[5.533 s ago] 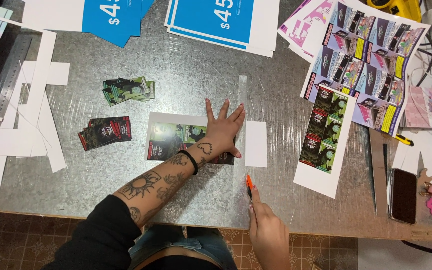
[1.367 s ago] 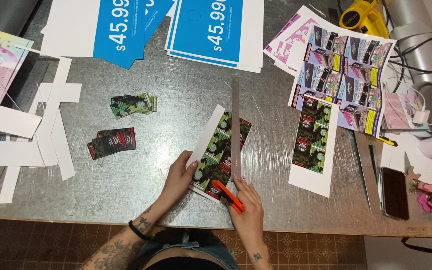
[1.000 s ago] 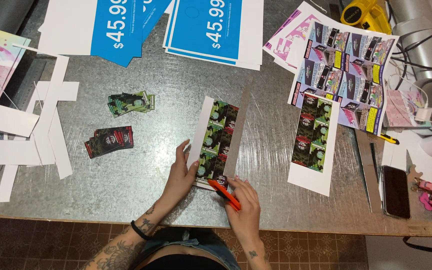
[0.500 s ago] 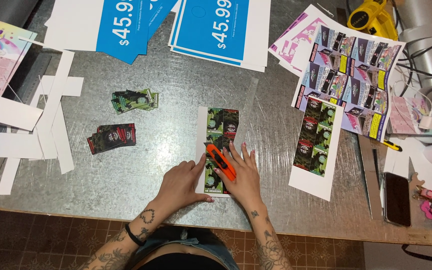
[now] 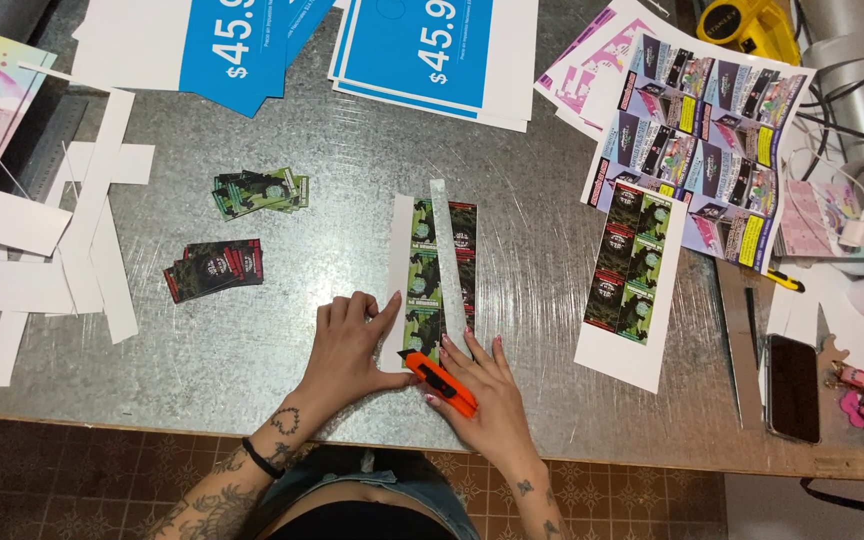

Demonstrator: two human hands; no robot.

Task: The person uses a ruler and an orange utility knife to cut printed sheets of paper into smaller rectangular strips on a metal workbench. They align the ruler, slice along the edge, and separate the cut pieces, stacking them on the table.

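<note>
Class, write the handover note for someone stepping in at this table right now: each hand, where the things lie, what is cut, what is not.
Left hand: flat on the printed strip, pressing its white left margin near the bottom.
Right hand: holds the orange utility knife at the strip's lower end, fingers on the metal ruler lying lengthwise on the strip.
Done: two small stacks of cut cards, green and dark red, lie to the left.
Left: this strip is uncut; another printed strip and a full printed sheet wait to the right.
</note>
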